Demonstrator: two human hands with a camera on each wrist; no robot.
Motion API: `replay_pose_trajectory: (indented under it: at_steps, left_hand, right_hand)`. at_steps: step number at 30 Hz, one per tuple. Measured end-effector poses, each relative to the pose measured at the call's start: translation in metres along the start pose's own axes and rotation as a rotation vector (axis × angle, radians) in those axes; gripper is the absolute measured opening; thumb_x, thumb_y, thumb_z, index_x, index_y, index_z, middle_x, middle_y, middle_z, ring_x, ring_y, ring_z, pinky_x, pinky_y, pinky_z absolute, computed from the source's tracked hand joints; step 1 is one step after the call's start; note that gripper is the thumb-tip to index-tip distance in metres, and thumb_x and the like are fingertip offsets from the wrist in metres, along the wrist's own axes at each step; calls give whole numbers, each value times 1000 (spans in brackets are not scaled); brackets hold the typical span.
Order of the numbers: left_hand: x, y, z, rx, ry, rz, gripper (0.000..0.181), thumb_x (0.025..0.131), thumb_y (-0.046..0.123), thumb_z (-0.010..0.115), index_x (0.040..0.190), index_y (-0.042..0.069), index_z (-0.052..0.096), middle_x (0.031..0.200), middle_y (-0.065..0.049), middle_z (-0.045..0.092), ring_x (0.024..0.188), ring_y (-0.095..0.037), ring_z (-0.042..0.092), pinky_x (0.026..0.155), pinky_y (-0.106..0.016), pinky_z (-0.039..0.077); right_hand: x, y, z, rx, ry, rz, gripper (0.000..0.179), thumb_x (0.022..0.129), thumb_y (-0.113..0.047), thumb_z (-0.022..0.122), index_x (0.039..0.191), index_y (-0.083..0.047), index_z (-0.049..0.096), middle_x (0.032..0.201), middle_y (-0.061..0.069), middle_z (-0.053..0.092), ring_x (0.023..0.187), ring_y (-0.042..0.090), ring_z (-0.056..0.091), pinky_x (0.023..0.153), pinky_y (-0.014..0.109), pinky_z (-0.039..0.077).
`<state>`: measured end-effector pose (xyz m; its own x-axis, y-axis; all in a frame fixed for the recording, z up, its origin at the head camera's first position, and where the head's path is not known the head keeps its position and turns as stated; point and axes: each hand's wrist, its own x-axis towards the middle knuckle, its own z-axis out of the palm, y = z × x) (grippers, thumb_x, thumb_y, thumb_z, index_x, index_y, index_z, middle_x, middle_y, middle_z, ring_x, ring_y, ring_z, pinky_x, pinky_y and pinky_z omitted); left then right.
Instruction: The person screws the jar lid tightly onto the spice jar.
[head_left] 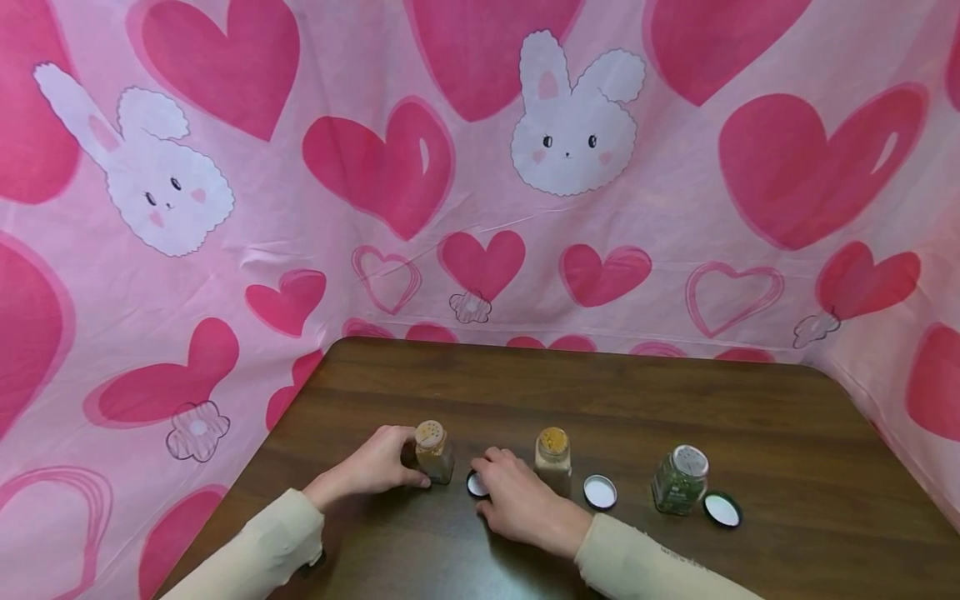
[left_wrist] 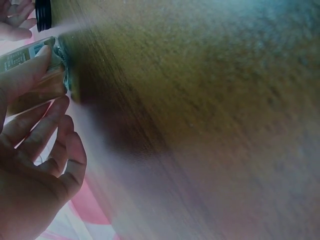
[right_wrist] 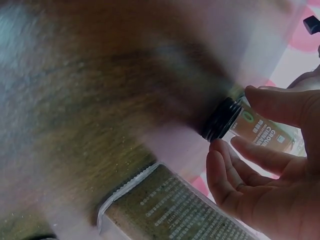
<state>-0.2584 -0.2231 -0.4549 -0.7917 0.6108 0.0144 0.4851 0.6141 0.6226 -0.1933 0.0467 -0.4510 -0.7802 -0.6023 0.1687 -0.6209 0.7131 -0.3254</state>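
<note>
My left hand (head_left: 378, 462) grips a square glass spice jar (head_left: 435, 458) standing on the table, thumb on one side and fingers on the other. Its perforated sprinkler top is exposed; the label in the right wrist view reads ground cinnamon. Just right of it, a black lid (head_left: 476, 484) lies white inside up. With thumb and fingertips at opposite edges, my right hand (head_left: 517, 500) pinches that lid. Behind the right hand stands a second uncapped jar (head_left: 553, 467) of brownish powder, its lower part partly hidden.
Another round lid (head_left: 600, 492) lies right of the middle jar. Farther right stands an uncapped jar of green flakes (head_left: 680, 482), with a third lid (head_left: 722, 509) beside it. The brown wooden table (head_left: 570, 379) backs onto a pink heart-and-rabbit cloth (head_left: 495, 200).
</note>
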Motion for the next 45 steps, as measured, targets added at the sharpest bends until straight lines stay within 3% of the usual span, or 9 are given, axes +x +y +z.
replay_pose_trajectory:
  at_steps: [15, 32, 45]
  left_hand:
    - [1, 0, 0, 15, 3, -2, 42, 82, 22, 94, 118, 12, 75, 107, 9, 73, 97, -9, 67, 91, -40, 56]
    - [1, -1, 1, -6, 10, 17, 43, 80, 22, 95, 116, 11, 75, 104, 9, 73, 94, -9, 67, 87, -38, 56]
    - [1, -1, 2, -1, 22, 36, 42, 78, 23, 96, 114, 13, 75, 103, 11, 73, 95, -8, 66, 88, -37, 55]
  right_hand:
    - [0, 3, 5, 18, -2, 38, 39, 84, -11, 87, 116, 0, 67, 101, 6, 56, 91, 23, 58, 80, 38, 55]
    - [6, 4, 8, -22, 1, -7, 33, 81, -6, 87, 107, -3, 67, 93, 4, 55, 83, 22, 57, 74, 35, 53]
    - [9, 2, 7, -34, -34, 24, 31, 81, -10, 88, 104, -4, 67, 92, 5, 54, 84, 23, 58, 74, 35, 54]
